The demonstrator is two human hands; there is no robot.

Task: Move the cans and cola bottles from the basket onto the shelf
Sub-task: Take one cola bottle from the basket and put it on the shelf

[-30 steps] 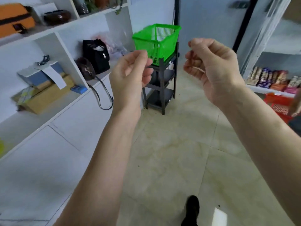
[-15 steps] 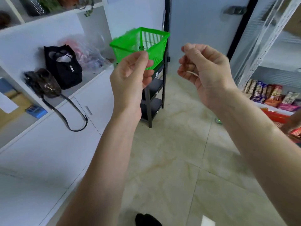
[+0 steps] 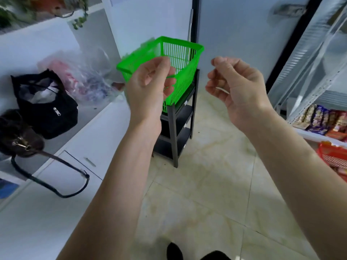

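Two bare hands are raised at mid-frame, both empty. Left hand (image 3: 150, 87) has fingers loosely curled, overlapping the near wall of the green basket (image 3: 180, 53) in the view (contact cannot be told; that side of the basket is blurred). Right hand (image 3: 236, 85) is loosely curled too, holding nothing, apart from the basket, to its right. Basket sits on top of a black tiered rack (image 3: 175, 132), upper centre of frame; its contents are not visible. Black bag (image 3: 50, 111) and a clear plastic bag (image 3: 84, 77) lie on the white counter (image 3: 105, 119) at left. Snack packets (image 3: 323, 119) fill a shelf at the right edge.
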